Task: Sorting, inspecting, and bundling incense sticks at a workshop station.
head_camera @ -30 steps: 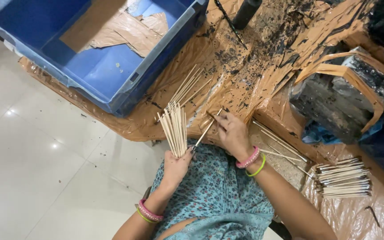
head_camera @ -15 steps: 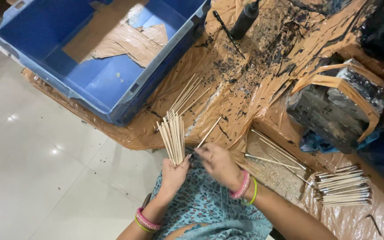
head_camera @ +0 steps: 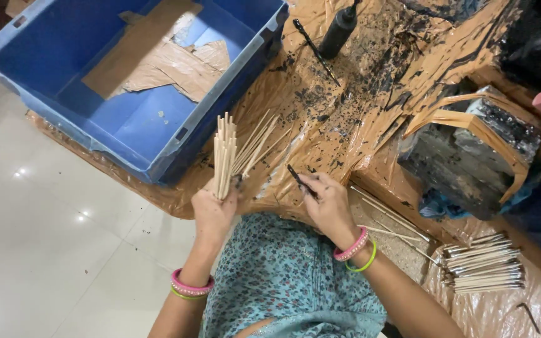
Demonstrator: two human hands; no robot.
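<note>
My left hand (head_camera: 214, 209) grips a bundle of thin bare wooden sticks (head_camera: 225, 153), held upright and fanning out at the top. My right hand (head_camera: 327, 203) pinches a single short stick with a black coated end (head_camera: 300, 180), a little to the right of the bundle. Both hands are stained black at the fingertips. They hover over a table covered in brown plastic sheet (head_camera: 320, 119) spattered with black paste.
A big blue plastic crate (head_camera: 139, 131) lined with torn cardboard stands at the left. A black bottle (head_camera: 338, 31) and a black rod (head_camera: 314, 50) lie at the back. A dark lump of paste (head_camera: 464, 150) sits right. Finished sticks (head_camera: 483, 266) lie stacked at the lower right.
My right hand moved from the bundle towards the right, now holding a single black-tipped stick. The left hand with the bundle stays in place. The view shifted slightly.
</note>
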